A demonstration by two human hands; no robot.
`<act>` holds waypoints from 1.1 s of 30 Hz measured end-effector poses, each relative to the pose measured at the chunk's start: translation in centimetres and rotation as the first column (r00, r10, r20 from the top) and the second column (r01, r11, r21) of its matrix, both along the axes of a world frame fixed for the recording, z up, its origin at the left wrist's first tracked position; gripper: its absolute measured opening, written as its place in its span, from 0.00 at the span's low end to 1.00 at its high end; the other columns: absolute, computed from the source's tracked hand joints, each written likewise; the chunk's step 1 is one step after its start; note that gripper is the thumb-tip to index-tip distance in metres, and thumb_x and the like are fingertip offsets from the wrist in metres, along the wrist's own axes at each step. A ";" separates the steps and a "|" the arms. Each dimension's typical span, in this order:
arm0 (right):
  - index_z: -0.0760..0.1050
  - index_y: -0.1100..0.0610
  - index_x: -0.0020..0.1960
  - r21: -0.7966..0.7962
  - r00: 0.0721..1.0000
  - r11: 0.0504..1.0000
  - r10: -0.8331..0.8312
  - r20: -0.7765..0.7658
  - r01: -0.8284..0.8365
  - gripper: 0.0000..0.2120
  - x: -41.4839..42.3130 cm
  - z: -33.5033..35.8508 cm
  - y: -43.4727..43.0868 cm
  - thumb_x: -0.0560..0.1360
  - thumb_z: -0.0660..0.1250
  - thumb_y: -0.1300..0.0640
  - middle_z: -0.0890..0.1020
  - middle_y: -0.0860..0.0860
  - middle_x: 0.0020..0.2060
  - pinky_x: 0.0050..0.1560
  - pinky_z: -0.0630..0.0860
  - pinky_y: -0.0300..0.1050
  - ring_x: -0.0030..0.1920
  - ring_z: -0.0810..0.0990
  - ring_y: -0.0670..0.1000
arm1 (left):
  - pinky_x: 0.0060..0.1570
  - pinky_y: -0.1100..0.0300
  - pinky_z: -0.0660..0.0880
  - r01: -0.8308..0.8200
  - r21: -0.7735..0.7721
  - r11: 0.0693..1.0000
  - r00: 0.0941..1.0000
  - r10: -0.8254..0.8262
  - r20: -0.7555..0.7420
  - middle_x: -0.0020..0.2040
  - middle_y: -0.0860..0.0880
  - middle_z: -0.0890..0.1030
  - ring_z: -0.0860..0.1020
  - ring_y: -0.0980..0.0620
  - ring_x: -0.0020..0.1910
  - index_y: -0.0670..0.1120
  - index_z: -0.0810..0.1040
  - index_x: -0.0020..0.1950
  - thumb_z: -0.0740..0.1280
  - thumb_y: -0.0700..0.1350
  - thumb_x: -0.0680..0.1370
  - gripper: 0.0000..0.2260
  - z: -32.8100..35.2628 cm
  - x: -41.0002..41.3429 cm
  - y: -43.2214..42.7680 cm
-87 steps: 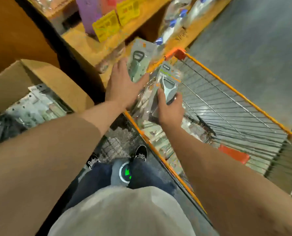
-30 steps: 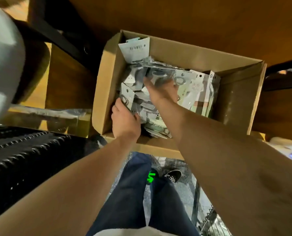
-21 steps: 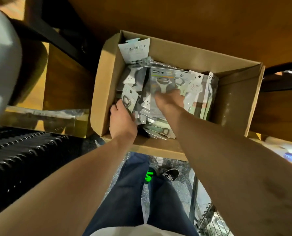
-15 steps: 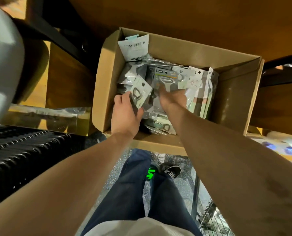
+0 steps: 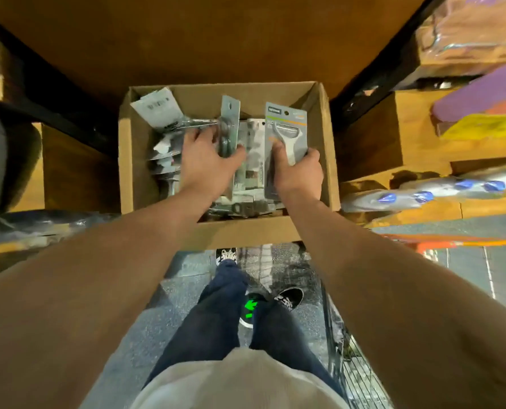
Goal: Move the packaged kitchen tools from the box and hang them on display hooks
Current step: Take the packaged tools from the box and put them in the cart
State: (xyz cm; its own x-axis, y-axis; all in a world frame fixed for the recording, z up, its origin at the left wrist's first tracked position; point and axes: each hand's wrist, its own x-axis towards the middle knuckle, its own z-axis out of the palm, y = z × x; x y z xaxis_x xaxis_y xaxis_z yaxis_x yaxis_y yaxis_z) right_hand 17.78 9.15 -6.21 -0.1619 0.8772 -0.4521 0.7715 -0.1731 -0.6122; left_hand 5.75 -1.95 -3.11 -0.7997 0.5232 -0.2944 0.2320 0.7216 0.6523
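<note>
You're at the pick-up step: your left hand grips one pack turned edge-on, its tool too blurred to name, and your right hand pinches a peeler pack — both just above the heap in the box. Next, I'd judge, lift both clear and turn toward the hooks — none are in view, and the lower layers are buried.

You're in shop aisle. Signs: wooden shelving on both sides; cardboard box crammed with carded packs; carded peeler pack with hang hole; wire cart at your right; shrink-wrapped goods and blue-capped bottles on shelves.
</note>
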 end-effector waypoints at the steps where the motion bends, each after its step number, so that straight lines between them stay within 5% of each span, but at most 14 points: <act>1: 0.70 0.51 0.66 0.033 1.000 0.999 -0.021 -0.021 0.022 0.33 1.7 1.3 0.5 0.74 0.63 0.27 0.81 0.50 0.60 0.60 0.79 0.55 0.59 0.81 0.55 | 0.53 0.58 0.72 0.021 0.020 1.000 1.000 -0.021 -0.005 0.59 0.47 0.78 0.77 0.47 0.56 0.46 0.79 0.62 0.71 0.59 0.74 0.23 1.1 1.3 1.0; 7: 0.74 0.53 0.64 0.159 0.943 0.950 -0.228 -0.244 0.270 0.27 15.1 8.5 3.4 0.77 0.67 0.34 0.80 0.46 0.54 0.51 0.72 0.44 0.53 0.79 0.50 | 0.32 0.63 0.64 0.203 0.104 0.974 0.979 -0.201 -0.032 0.40 0.58 0.77 0.74 0.57 0.38 0.53 0.75 0.52 0.70 0.61 0.77 0.14 8.1 12.7 8.6; 9: 0.74 0.54 0.64 0.175 0.907 0.914 -0.307 -0.289 0.365 0.26 20.5 9.9 4.4 0.77 0.68 0.35 0.81 0.46 0.54 0.51 0.71 0.43 0.54 0.79 0.49 | 0.32 0.65 0.63 0.279 0.133 0.951 0.960 -0.277 -0.035 0.39 0.60 0.76 0.73 0.61 0.37 0.54 0.75 0.51 0.70 0.61 0.76 0.13 9.7 17.7 11.4; 14: 0.74 0.50 0.61 0.122 0.763 0.768 -0.578 -0.291 0.628 0.25 34.9 10.1 4.8 0.75 0.68 0.32 0.82 0.47 0.53 0.52 0.74 0.48 0.55 0.81 0.51 | 0.46 0.54 0.74 0.475 0.163 0.865 0.879 -0.475 -0.038 0.49 0.51 0.83 0.80 0.49 0.48 0.48 0.77 0.55 0.73 0.65 0.72 0.24 10.2 31.7 17.1; 19: 0.67 0.56 0.74 -0.050 0.609 0.618 -0.783 -0.127 0.784 0.35 47.8 4.3 1.3 0.78 0.65 0.32 0.79 0.51 0.63 0.62 0.74 0.49 0.63 0.79 0.55 | 0.49 0.55 0.70 0.714 0.046 0.699 0.695 -0.715 0.078 0.54 0.47 0.80 0.78 0.45 0.54 0.47 0.72 0.57 0.75 0.62 0.74 0.23 5.5 45.6 18.1; 24: 0.52 0.64 0.81 -0.322 0.482 0.399 -0.841 0.244 0.859 0.49 56.2 -5.0 -5.9 0.78 0.59 0.28 0.73 0.65 0.72 0.70 0.71 0.58 0.71 0.73 0.66 | 0.64 0.48 0.73 0.851 -0.216 0.479 0.522 -0.818 0.242 0.70 0.39 0.74 0.73 0.37 0.69 0.41 0.64 0.76 0.73 0.62 0.76 0.38 -4.3 53.6 15.8; 26: 0.53 0.66 0.80 -0.381 0.447 0.321 -0.838 0.313 0.867 0.47 57.8 -8.3 -8.7 0.80 0.60 0.30 0.72 0.66 0.72 0.69 0.71 0.56 0.71 0.73 0.66 | 0.63 0.49 0.73 0.862 -0.312 0.399 0.484 -0.832 0.271 0.74 0.38 0.70 0.72 0.37 0.70 0.40 0.59 0.80 0.71 0.63 0.77 0.42 -7.8 55.0 14.6; 29: 0.56 0.67 0.78 -0.427 0.394 0.230 -0.850 0.350 0.874 0.42 59.2 -11.2 -11.4 0.81 0.62 0.35 0.74 0.64 0.70 0.55 0.73 0.51 0.63 0.78 0.64 | 0.47 0.52 0.78 0.870 -0.390 0.302 0.422 -0.864 0.273 0.63 0.38 0.77 0.79 0.41 0.56 0.35 0.61 0.75 0.71 0.67 0.75 0.45 -11.6 56.0 13.1; 31: 0.51 0.66 0.81 -0.463 0.405 0.203 -0.827 0.391 0.863 0.45 59.4 -12.0 -12.1 0.81 0.60 0.33 0.73 0.64 0.71 0.59 0.74 0.54 0.64 0.77 0.64 | 0.57 0.48 0.81 0.855 -0.471 0.220 0.380 -0.882 0.279 0.71 0.35 0.73 0.78 0.37 0.65 0.35 0.57 0.79 0.70 0.72 0.73 0.52 -12.6 56.0 12.7; 33: 0.53 0.66 0.81 -0.433 0.402 0.204 -0.806 0.435 0.878 0.41 59.2 -11.6 -11.9 0.83 0.56 0.36 0.71 0.64 0.73 0.66 0.72 0.57 0.70 0.74 0.66 | 0.67 0.46 0.75 0.861 -0.447 0.242 0.384 -0.886 0.260 0.76 0.36 0.70 0.73 0.37 0.73 0.38 0.60 0.81 0.72 0.70 0.72 0.51 -12.1 55.6 12.7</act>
